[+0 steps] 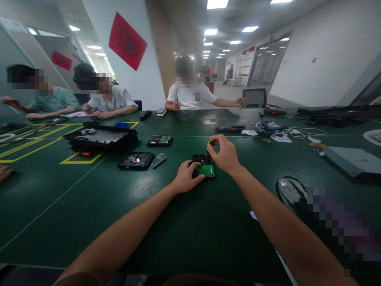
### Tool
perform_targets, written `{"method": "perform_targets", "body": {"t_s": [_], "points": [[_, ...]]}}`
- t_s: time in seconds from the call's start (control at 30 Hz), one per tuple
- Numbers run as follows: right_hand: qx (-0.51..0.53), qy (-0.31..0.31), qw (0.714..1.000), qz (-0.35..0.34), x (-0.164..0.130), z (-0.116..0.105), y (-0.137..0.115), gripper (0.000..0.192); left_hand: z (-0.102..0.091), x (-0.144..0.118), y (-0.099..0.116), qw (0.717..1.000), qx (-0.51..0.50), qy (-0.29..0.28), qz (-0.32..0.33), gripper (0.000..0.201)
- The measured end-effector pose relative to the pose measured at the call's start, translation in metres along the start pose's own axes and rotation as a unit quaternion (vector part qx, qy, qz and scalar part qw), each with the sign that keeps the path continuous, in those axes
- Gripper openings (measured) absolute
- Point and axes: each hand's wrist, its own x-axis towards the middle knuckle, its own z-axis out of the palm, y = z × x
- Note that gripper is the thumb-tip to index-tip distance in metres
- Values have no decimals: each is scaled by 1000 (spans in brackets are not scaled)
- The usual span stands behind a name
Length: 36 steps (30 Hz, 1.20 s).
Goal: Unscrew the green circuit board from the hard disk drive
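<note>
A wide dark green table (89, 206) fills the view, marked with yellow tape lines at ten o'clock. Three people sit along its far edge, from ten to twelve o'clock, their hands resting on the tabletop. A flat grey panel (354, 159) lies at three o'clock, and a large black tray (101, 139) sits at ten o'clock. Just in front of that tray lies an opened black drive (136, 160) with a loose circuit board (159, 159) touching its right edge; another drive (160, 140) with its board upward lies behind them. A tangle of white cable (297, 131) rests at two o'clock, with a dark tool (229, 129) lying flat just left of it.

At the centre, near twelve o'clock from the viewer, lies a small hard drive (204, 167), its green circuit board facing up. The left hand (186, 178) rests on the table at the drive's seven o'clock, fingers curled against its left edge and steadying it. The right hand (225, 153) hovers above the drive's one o'clock corner, thumb and fingertips pinched closed around the yellow-and-black handle of a screwdriver (209, 146). The screwdriver stands nearly upright, its tip pointing down onto the drive's far part, directly below the pinching fingers.
</note>
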Motion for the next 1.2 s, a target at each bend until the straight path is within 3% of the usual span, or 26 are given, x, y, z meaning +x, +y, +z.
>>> {"method": "perform_targets", "body": {"t_s": [0.23,0.43,0.67,0.87,1.07,1.2], "points": [[-10,-9,999,-30,0,-3,-2,17,0,0,2,1000,0,8,-1,61],[9,4,1000,11,0,0,2,19,1,0,1,1000,-1,11,2,61],[-9,-5,1000,-28,1,-4,-4,16,1,0,0,1000,-5,11,2,60],[2,-9,1000,-5,0,-2,-2,18,0,-1,1,1000,0,9,0,61],[-2,-12,1000,-24,0,-2,-2,20,1,0,0,1000,1,7,3,60],[18,1,1000,7,0,1,0,19,1,0,0,1000,4,7,6,61]]}}
